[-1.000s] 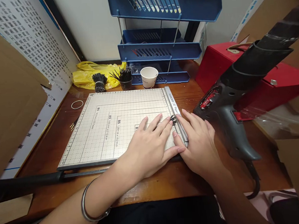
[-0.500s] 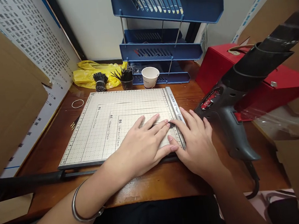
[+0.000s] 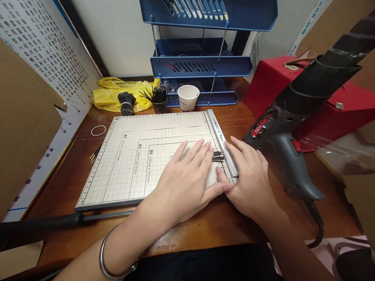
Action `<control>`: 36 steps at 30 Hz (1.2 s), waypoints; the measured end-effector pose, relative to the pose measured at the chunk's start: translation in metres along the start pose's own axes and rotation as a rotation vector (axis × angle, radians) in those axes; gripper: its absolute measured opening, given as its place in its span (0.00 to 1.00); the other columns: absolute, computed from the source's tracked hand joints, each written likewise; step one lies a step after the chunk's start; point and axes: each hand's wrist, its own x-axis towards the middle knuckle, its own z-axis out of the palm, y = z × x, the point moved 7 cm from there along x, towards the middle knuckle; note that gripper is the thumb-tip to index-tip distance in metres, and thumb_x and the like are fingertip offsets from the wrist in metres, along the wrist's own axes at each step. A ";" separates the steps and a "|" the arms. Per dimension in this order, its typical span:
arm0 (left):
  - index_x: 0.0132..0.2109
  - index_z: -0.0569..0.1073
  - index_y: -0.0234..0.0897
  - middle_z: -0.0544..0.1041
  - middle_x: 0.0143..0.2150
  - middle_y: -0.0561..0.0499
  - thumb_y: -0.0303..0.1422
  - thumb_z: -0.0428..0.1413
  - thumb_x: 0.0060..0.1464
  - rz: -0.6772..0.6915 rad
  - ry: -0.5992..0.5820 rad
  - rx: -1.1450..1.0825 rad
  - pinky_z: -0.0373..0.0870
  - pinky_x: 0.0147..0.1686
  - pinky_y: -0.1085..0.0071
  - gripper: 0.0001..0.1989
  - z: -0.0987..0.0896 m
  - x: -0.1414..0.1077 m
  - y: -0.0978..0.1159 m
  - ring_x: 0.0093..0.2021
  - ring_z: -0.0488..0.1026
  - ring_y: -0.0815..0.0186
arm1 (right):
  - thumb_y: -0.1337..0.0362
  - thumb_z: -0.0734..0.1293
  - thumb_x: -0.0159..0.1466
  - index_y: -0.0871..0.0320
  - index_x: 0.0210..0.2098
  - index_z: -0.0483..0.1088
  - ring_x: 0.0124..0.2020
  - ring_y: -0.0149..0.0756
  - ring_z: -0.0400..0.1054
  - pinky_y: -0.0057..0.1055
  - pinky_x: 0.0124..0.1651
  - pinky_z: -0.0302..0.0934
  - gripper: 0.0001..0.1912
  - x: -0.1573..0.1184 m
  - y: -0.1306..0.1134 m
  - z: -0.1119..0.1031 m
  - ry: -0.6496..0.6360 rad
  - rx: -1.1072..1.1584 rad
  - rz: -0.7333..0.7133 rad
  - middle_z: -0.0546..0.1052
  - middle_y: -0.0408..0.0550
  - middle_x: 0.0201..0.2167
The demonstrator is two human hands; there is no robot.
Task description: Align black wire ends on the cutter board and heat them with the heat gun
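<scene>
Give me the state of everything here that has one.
Black strips: partly covered, ends showing
Left hand: open, laid over them
Right hand: open, at the metal guide
Paper cutter: blade arm lowered
Black bundle: banded
Small tub: filled
Paper cup: upright, open-topped
Yellow bag: crumpled
Heat gun: nozzle upward

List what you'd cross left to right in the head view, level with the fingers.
Yellow-tipped black strands → cutter board's left part → left hand → protruding ends of black strips → cutter's metal rail → right hand → grey gun-shaped tool.
</scene>
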 end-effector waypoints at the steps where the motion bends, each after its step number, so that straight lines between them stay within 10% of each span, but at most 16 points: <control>1: 0.70 0.63 0.22 0.61 0.73 0.36 0.58 0.22 0.68 -0.018 0.001 0.009 0.44 0.74 0.50 0.49 -0.001 0.000 -0.001 0.76 0.52 0.51 | 0.56 0.63 0.68 0.61 0.61 0.69 0.65 0.59 0.64 0.68 0.65 0.55 0.26 0.000 -0.001 -0.001 0.007 0.006 -0.006 0.69 0.61 0.65; 7: 0.69 0.64 0.22 0.63 0.72 0.36 0.58 0.19 0.67 -0.028 -0.022 0.002 0.47 0.73 0.48 0.52 0.005 0.002 0.002 0.75 0.55 0.50 | 0.62 0.65 0.67 0.56 0.49 0.79 0.62 0.58 0.67 0.67 0.63 0.56 0.15 -0.004 -0.005 -0.007 0.121 0.008 -0.059 0.74 0.56 0.61; 36: 0.68 0.67 0.29 0.66 0.71 0.42 0.55 0.36 0.72 -0.008 0.009 0.034 0.50 0.71 0.41 0.37 0.000 0.004 -0.006 0.74 0.56 0.47 | 0.59 0.64 0.67 0.56 0.52 0.76 0.62 0.56 0.67 0.65 0.66 0.53 0.17 -0.004 -0.005 -0.007 0.094 -0.046 -0.002 0.71 0.58 0.63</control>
